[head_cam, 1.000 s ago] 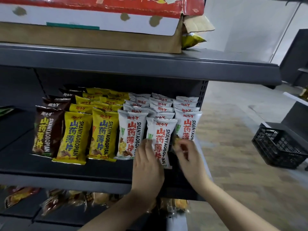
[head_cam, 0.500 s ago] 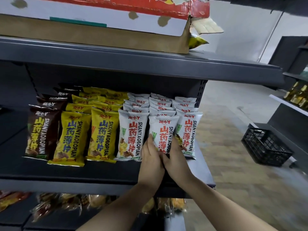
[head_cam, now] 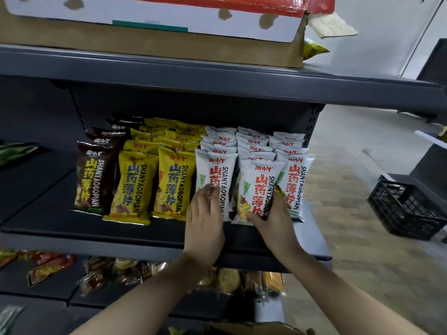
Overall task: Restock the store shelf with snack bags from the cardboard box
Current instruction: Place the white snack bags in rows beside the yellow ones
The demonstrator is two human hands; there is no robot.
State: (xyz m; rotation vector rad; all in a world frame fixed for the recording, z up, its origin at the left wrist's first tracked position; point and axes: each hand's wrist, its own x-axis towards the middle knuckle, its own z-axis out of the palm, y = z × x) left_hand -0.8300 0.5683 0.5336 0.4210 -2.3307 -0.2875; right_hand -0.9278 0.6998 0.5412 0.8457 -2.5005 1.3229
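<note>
Rows of snack bags stand on the dark middle shelf [head_cam: 121, 235]: brown at the left, yellow beside them, white on the right. My left hand [head_cam: 205, 213] lies with straight fingers against the front white bag of the left white row [head_cam: 216, 175]. My right hand [head_cam: 271, 218] grips the lower part of the front white bag of the middle row [head_cam: 256, 187], thumb on its face. A third white front bag [head_cam: 296, 182] stands just right of that hand. The cardboard box [head_cam: 154, 42] sits on the shelf above, a yellow bag [head_cam: 313, 48] poking from its right end.
A black plastic crate [head_cam: 408, 211] stands on the floor at the right. The shelf below holds several packaged snacks [head_cam: 116, 272]. A torn cardboard edge [head_cam: 254, 328] shows at the bottom. The tiled aisle floor lies to the right.
My hands have moved apart: the left slid to the left white row, the right took hold of the middle front bag. The camera came closer to the shelf.
</note>
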